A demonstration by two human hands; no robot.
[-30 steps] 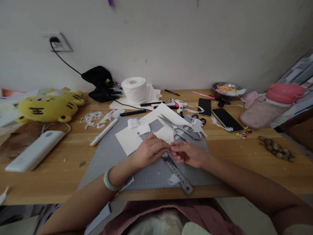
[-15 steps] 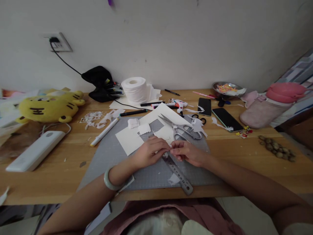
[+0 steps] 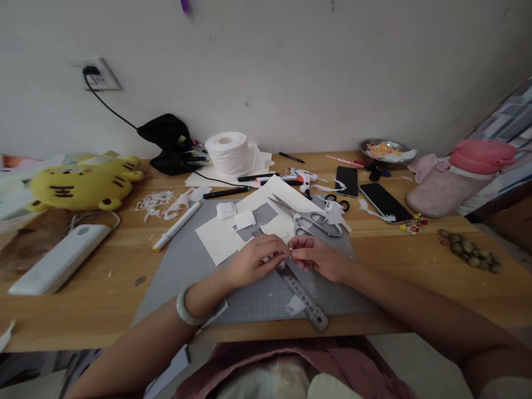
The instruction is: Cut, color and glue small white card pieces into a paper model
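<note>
Two hands meet fingertip to fingertip low over the mat [image 3: 178, 266]. The left hand [image 3: 253, 257] & right hand [image 3: 318, 257] both pinch a small scrap [image 3: 290, 253], whitish and too tiny to say what it is. The other fingers are curled in, not spread. The scrap sits just above the far end of the ruler [image 3: 303, 296], which lies slantwise on the mat, w/ its near end close to the table [image 3: 103, 310] edge. There's a pale bracelet [image 3: 185, 307] on the left wrist.

Just beyond the knuckles are cut paper sheets [image 3: 218, 238] w/ scissors [image 3: 310, 220] lying on them, blades apart. A white marker [image 3: 177, 224] lies at the mat's left corner. Farther out are shreds of paper [image 3: 155, 199], a toilet roll [image 3: 228, 152], a glue gun [image 3: 305, 178], two phones [image 3: 384, 202] to the right & a yellow plush tiger [image 3: 81, 185] far left.

Risks, as I judge them:
- Grip is fingertips only, so the scrap could prob. slip. On a mat strewn w/ white offcuts it would be hard to find again.
- The open scissors are near the right hand, so a careless reach forward could catch a blade.
- The ruler's near end is by the table edge, so a forearm nudge might send it off.
</note>
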